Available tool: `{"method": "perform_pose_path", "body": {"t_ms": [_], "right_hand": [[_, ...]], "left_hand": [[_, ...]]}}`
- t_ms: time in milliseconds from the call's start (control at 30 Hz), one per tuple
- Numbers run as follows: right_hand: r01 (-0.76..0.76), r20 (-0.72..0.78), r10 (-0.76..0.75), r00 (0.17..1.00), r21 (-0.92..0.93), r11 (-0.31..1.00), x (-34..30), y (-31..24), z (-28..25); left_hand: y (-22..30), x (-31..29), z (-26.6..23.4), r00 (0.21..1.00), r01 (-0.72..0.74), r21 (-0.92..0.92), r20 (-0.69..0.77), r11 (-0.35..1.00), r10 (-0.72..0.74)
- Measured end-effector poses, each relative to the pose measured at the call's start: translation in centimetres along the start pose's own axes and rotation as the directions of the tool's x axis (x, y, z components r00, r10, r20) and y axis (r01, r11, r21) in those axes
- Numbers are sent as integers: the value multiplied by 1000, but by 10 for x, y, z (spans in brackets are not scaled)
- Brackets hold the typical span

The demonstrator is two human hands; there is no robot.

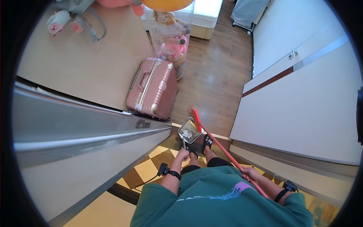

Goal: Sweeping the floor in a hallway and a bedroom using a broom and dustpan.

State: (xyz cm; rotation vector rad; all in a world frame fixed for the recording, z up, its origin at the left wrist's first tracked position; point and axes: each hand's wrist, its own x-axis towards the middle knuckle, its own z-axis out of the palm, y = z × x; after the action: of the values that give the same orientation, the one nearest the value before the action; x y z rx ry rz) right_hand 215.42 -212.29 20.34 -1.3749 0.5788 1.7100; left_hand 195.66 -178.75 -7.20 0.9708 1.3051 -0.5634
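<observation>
My left hand is closed around the handle of a grey dustpan held low at the doorway. Crumpled white scraps and grey debris lie inside the pan. In my right hand is the long red stick of a broom, which slants from beside my body down to the floor. The red broom head is at the pan's right edge, partly overlapping it in view; whether the bristles touch the pan, I cannot tell.
A pink ribbed suitcase stands beyond the pan on the left, before a clear bin of plush toys. A door frame borders the left, a white door the right. My black shoes are by the threshold.
</observation>
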Motion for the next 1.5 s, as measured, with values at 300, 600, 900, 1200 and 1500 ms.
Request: {"method": "perform_pose_path", "body": {"t_ms": [300, 600, 900, 1200, 1500], "right_hand": [[40, 20, -39, 999, -63, 997, -19, 35, -10], [-49, 178, 27, 984, 122, 991, -39, 71, -59], [-215, 330, 111, 938, 296, 931, -73, 131, -112], [-187, 32, 205, 978, -293, 937, -77, 194, -100], [-170, -39, 167, 985, -348, 922, -56, 278, -89]], "left_hand": [[-56, -4, -16, 997, -62, -131, -43, 990, 57], [-139, -30, 5, 980, -135, -248, -177, 959, 92], [-212, -91, 14, 975, -206, -425, -170, 881, 146], [-335, -114, -6, 975, -186, -501, -201, 845, 95], [-473, -137, -36, 965, -198, -545, -253, 815, 66]]}}
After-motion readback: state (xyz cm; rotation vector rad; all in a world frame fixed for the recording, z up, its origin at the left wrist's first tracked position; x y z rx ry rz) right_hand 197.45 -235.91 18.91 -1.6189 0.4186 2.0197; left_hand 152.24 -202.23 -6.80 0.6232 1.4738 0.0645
